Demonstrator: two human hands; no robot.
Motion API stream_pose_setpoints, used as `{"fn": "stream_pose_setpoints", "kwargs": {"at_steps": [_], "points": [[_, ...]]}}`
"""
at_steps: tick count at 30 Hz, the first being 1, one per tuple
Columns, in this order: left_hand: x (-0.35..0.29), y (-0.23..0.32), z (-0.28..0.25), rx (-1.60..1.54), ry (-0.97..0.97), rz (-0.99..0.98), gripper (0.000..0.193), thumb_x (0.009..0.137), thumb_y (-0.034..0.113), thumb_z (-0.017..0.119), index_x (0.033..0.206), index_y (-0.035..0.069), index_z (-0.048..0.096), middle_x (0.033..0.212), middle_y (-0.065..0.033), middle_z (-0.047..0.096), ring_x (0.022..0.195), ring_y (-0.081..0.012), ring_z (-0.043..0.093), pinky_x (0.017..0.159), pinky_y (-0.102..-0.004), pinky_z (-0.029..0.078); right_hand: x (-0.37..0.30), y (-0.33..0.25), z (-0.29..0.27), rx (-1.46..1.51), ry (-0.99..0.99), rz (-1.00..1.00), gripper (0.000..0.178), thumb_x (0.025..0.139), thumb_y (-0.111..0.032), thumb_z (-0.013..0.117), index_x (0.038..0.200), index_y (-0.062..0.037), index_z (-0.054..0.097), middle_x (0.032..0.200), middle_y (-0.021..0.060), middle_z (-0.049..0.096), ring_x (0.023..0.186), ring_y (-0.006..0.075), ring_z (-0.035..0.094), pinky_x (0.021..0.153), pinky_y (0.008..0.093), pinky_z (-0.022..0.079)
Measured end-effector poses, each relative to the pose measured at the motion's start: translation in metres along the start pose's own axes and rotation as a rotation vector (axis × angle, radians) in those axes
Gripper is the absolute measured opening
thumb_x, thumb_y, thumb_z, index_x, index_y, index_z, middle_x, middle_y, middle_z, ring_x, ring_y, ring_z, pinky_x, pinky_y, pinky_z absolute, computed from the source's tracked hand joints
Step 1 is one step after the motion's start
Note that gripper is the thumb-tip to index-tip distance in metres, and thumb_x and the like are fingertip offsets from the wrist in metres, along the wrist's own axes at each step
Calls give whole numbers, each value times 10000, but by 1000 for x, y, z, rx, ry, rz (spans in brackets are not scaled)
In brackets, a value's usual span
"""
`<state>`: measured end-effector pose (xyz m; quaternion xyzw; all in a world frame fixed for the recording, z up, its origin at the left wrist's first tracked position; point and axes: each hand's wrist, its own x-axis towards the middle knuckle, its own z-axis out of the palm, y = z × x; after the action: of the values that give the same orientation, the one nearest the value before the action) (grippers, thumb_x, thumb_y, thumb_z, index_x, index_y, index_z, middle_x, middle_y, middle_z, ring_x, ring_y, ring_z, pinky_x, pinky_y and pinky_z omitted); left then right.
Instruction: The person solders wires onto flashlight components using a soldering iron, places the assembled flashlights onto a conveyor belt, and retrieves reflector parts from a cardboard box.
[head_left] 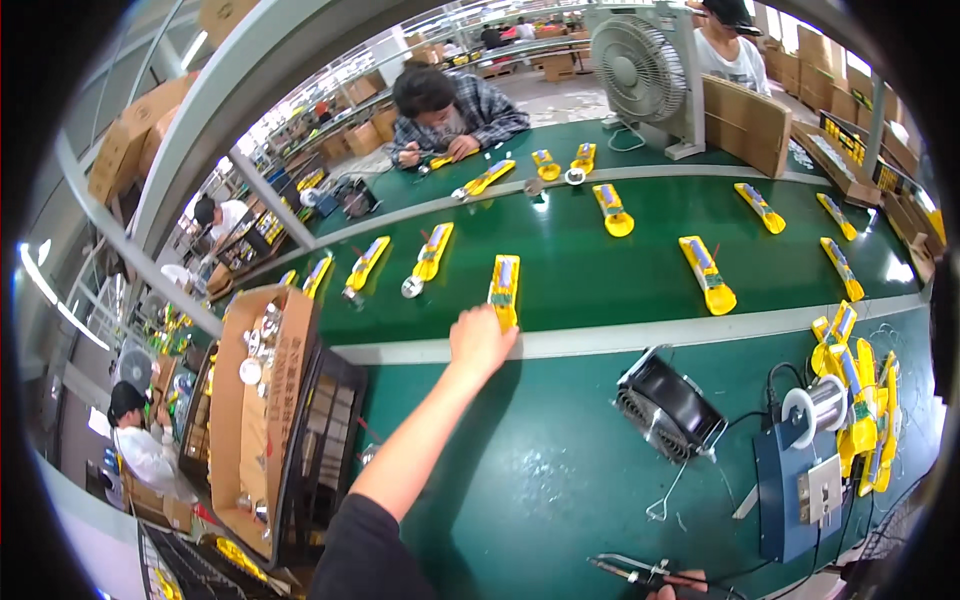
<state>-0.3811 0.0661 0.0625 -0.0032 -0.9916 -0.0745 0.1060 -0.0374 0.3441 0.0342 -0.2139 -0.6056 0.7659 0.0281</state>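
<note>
My left hand (483, 343) reaches across to the green conveyor belt, its fingers closed at the near end of a yellow plastic housing (505, 280). That housing carries a pale purple battery and a small green circuit board; its near end is partly hidden by my fingers. At the bottom edge only part of my right hand (667, 592) shows, closed around the handle of a soldering iron (640, 573), whose tip points left over the green bench. More yellow housings (708, 275) of the same kind lie spaced along the belt, some with round silver lamp heads attached.
A black fan (672, 405) sits on the bench, beside a blue soldering station (790, 490) with a solder wire spool (815, 408). Yellow housings (860, 400) are heaped behind it. At left, a cardboard box (250, 420) holds silver parts. A co-worker (445, 115) works across the belt.
</note>
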Motion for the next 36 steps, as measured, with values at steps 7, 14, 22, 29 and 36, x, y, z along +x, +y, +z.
{"fn": "stream_pose_setpoints", "kwargs": {"at_steps": [7,14,22,29,36], "points": [[125,8,44,-70,-37,-143,386,664,319,685,855,11,554,939,-163,588,893,-309,562,731,-398,477,11,-8,1,-54,9,-14,178,806,-95,557,931,7,482,677,63,533,524,97,454,479,225,373],[150,66,62,-48,458,512,470,716,309,640,1082,58,486,1000,-117,532,955,-292,488,797,-401,417,24,-6,2,-54,44,45,184,805,-106,556,935,8,492,693,66,542,547,102,466,503,232,383],[159,128,93,-170,114,288,305,782,297,548,949,44,574,940,-128,562,918,-285,510,737,-399,436,23,-1,2,-42,67,35,192,804,-117,555,938,10,503,710,69,552,574,108,479,531,241,395],[47,86,43,-246,58,184,258,782,219,519,853,-24,565,883,-189,552,847,-362,508,738,-449,421,11,0,5,3,74,-162,159,823,-88,544,941,-9,471,664,49,518,517,85,438,463,213,351],[-195,41,-37,-299,91,95,414,773,212,582,1105,-23,503,1122,-185,499,1023,-361,446,887,-408,367,9,10,1,54,-7,-226,75,829,-30,518,899,-8,503,652,28,504,529,72,442,457,197,346]]}}
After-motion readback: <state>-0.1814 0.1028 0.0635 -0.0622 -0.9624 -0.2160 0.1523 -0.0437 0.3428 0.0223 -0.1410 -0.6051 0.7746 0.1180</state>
